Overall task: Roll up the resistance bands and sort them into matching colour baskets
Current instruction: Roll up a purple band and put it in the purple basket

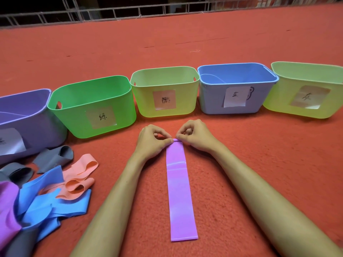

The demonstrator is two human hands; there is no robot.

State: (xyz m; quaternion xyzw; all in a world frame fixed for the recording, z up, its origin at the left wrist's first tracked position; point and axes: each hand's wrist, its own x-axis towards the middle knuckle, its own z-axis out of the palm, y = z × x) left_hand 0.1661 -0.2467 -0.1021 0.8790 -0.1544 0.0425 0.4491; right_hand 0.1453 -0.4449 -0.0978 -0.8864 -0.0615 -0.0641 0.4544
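A purple resistance band (179, 191) lies flat on the red floor, stretching from near me toward the baskets. Its far end is turned over into a small fold. My left hand (151, 140) pinches the left side of that fold, and my right hand (194, 135) pinches the right side. Beyond my hands stands a row of labelled baskets: purple (27, 125), green (104, 86), yellow-green (165, 71), blue (235, 66) and another yellow-green (306, 65).
A loose pile of bands lies at the lower left: blue (53, 204), pink-orange (79, 179), grey (52, 157) and purple (7, 204). A metal railing (130, 12) runs along the far edge of the red floor.
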